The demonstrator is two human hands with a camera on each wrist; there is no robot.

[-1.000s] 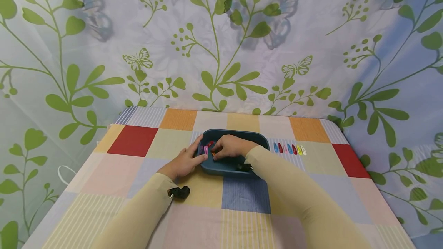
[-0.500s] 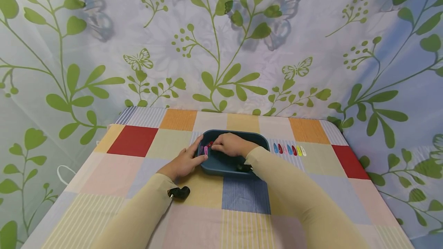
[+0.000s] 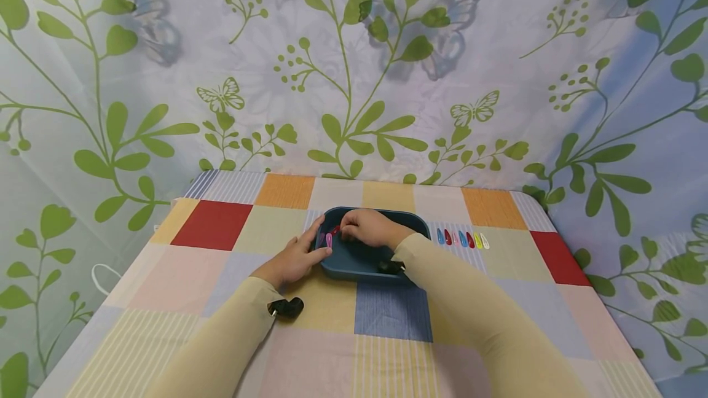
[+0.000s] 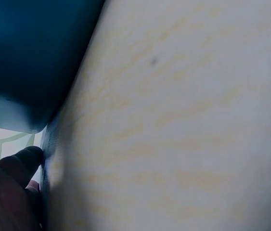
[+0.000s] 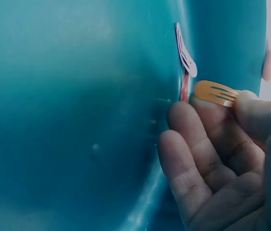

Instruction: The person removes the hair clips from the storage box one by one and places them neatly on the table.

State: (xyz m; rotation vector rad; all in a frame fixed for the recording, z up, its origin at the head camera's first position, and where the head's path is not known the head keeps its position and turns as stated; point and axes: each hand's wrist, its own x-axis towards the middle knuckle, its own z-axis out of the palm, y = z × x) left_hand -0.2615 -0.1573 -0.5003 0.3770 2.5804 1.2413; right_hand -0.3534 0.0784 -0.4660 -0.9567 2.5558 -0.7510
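Observation:
Over the left part of a dark blue tray, my right hand pinches an orange snap hair clip between thumb and index finger. The other fingers curl loosely below it in the right wrist view. Beside them, a pale pink clip and a red clip lie along the tray's end wall. My left hand rests against the tray's left end, thumb and fingers extended. A purple clip sits near its fingers. In the head view the orange clip is hidden by the right hand.
Right of the tray, several hair clips lie in a row, among them a blue clip, a yellow clip and a white clip. A patchwork cloth covers the table. A leaf-print curtain hangs behind.
The right hand has shifted slightly up and its fingers have turned inward over the tray. The orange clip, visible in the head view a second ago, is now hidden there. The left hand stays put.

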